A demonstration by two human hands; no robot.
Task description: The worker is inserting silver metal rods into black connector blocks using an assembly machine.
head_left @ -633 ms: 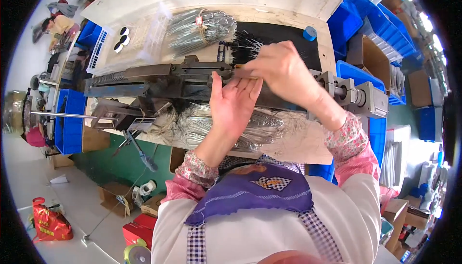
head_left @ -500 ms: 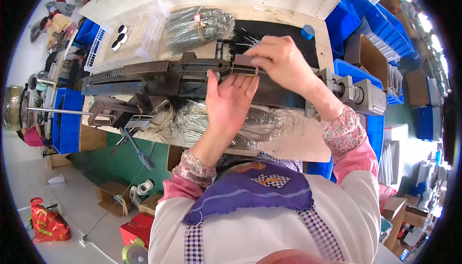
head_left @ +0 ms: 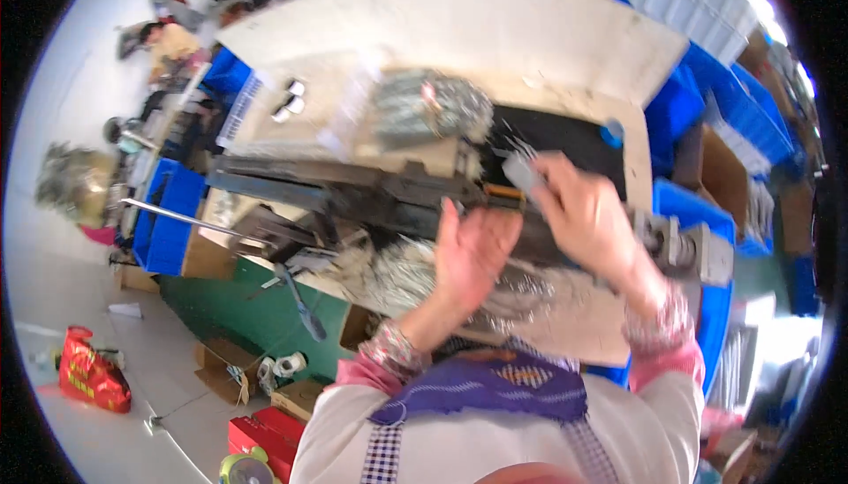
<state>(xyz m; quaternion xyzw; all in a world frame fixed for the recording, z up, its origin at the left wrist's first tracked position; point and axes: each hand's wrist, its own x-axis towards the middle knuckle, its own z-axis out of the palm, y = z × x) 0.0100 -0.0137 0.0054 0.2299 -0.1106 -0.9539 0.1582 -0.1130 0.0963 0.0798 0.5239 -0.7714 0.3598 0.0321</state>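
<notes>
Right hand (head_left: 590, 219) drawn away from left hand (head_left: 473, 254) since the earlier frame, head view, right pinching a blurred pale block (head_left: 521, 171) beside orange strip (head_left: 505, 191) on dark metal machine (head_left: 371, 191), left spread near strip, palm showing.

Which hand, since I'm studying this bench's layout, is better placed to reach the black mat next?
Probably the right hand: it is nearer the black mat and seems to pinch a pale piece. The left hand is farther off, open at the dark machine.
</notes>
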